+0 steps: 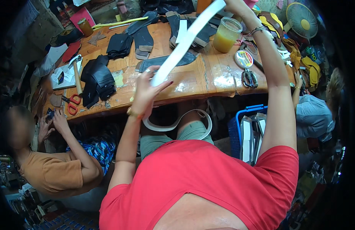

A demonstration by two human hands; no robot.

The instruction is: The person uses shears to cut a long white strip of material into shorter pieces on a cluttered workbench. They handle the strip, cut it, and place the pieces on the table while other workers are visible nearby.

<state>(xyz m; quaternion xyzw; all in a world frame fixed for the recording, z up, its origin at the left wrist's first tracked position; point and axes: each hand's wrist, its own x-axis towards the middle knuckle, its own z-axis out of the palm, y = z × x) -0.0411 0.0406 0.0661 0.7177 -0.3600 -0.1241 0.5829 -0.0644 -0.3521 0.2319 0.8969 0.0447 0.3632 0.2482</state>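
A long white strip point(187, 40) is stretched slantwise over the table between my two hands. My left hand point(146, 90) closes its fingers on it near the table's front edge. From there the strip's tail point(162, 127) hangs in a loop over my lap. Up at the top edge of the view, my right hand point(235, 7) grips the far end with the arm reaching out; its fingers are partly cut off. Beneath the strip lies a dark sole-shaped piece point(168, 61). A jar of yellowish liquid point(226, 35) stands just below my right hand.
The wooden table point(208, 76) carries stacked black pieces point(99, 78), a hammer point(76, 74), red-handled scissors point(73, 104) and a round tin point(244, 59). A blue basket point(234, 132) stands by my right side. Co-workers sit at left point(58, 168) and right point(313, 115). A fan point(301, 21) is far right.
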